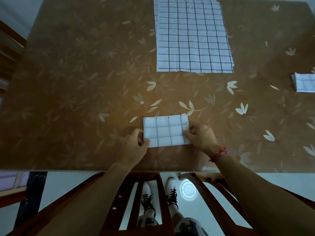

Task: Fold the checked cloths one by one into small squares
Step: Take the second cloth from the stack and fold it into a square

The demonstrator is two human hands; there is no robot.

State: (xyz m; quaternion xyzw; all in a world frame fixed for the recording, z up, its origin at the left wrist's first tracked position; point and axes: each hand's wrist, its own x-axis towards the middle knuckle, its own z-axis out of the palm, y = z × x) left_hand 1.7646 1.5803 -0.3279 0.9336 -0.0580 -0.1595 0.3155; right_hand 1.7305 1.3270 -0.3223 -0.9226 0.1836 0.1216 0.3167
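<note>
A white checked cloth [166, 131], folded into a small rectangle, lies on the brown flowered table [85, 82] near its front edge. My left hand [136, 143] pinches the cloth's left end at the near corner. My right hand [200, 135] pinches its right end, and a red thread band sits on that wrist. A stack of unfolded checked cloths [192, 34] lies flat at the back of the table. A folded checked cloth [304, 82] sits at the right edge of the view, partly cut off.
A wooden chair [153, 201] stands under the table's front edge, between my arms. Another chair back [8, 53] shows at the far left. My shoes show on the pale floor below.
</note>
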